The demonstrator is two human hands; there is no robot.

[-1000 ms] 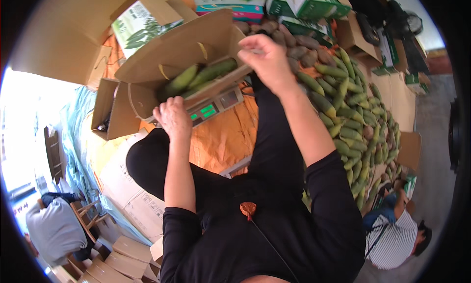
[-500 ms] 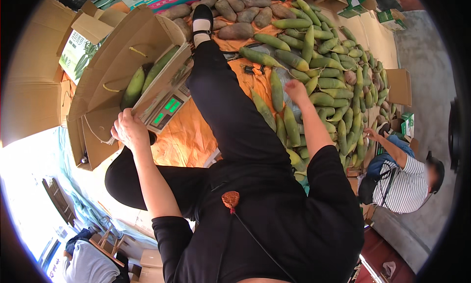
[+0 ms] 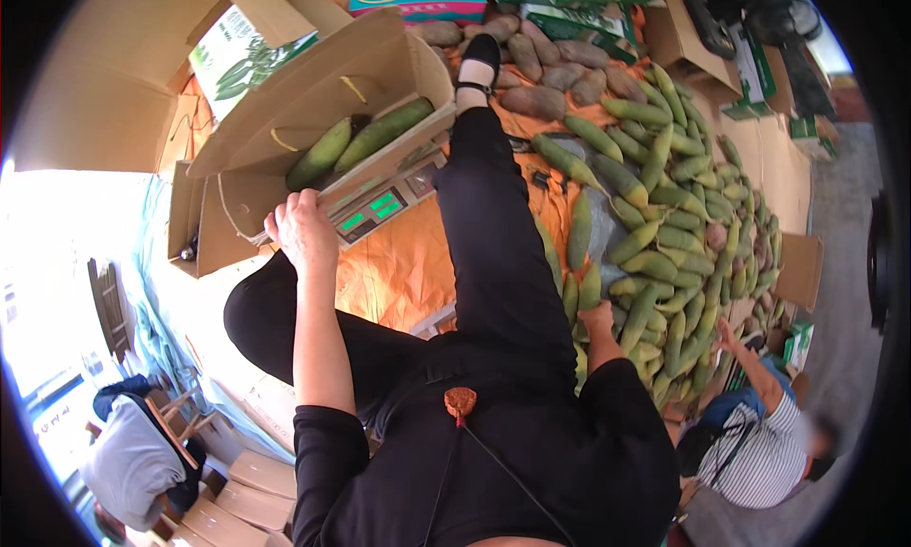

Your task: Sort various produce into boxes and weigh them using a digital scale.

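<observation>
My left hand (image 3: 302, 226) is closed over the near corner of an open cardboard box (image 3: 406, 147). Two long green radishes (image 3: 381, 135) lie inside it. The box rests over a weighing scale (image 3: 375, 208) whose green display is lit. On my right, a big heap of green radishes (image 3: 678, 239) spreads over an orange sheet (image 3: 389, 277). At the heap's near left side, my right hand (image 3: 596, 316) has its fingers closed round the lower end of a green radish (image 3: 589, 285), partly hidden by the hand.
My stretched-out leg (image 3: 489, 215) lies between box and heap. Brownish-red root vegetables (image 3: 531, 102) are piled beyond my foot. Printed cartons (image 3: 251, 58) stand at the back. At right, a person in a striped shirt (image 3: 754, 462) reaches toward the heap.
My right hand has drawn back toward me from above the heap and closed on a radish. My left hand stays on the box edge. The whole view has shifted with my head.
</observation>
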